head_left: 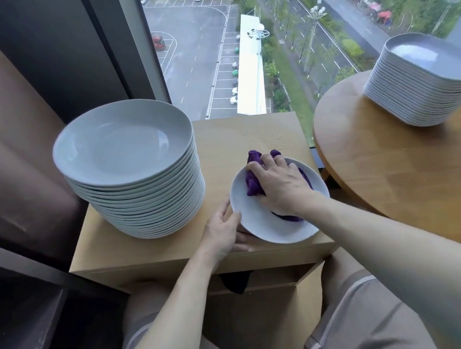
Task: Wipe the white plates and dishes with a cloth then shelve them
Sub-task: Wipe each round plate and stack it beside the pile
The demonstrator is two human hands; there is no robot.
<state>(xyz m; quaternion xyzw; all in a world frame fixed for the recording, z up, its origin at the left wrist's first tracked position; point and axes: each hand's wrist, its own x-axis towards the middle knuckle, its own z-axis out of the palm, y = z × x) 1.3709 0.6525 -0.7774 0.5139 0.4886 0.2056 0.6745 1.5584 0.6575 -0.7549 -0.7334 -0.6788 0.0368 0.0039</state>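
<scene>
We hold both arms stretched forward over our knees. Our right hand lies palm down in the small white plate, fingers curled over a bunched purple cloth and pressing it against the plate's inside. Our left hand grips the plate's left rim, thumb on top of the rim and fingers tucked beneath it.

The plate is at the front right corner of the wooden cabinet top, its near rim reaching the front edge. We cannot tell whether it rests flat on the top or is tipped up a little by the left hand. A tall stack of round plates fills the left half of the top, just beside the left hand. Bare wood lies open behind the plate, up to the back edge against the window. To the right, a narrow gap separates the cabinet from a round wooden table, which carries a stack of square dishes at its far edge, well apart from the hands.

The plate is plain white, round and shallow, with a smooth, glossy surface; the cloth and right hand cover its far and right side. The cloth spills past the fingertips over the far rim.
</scene>
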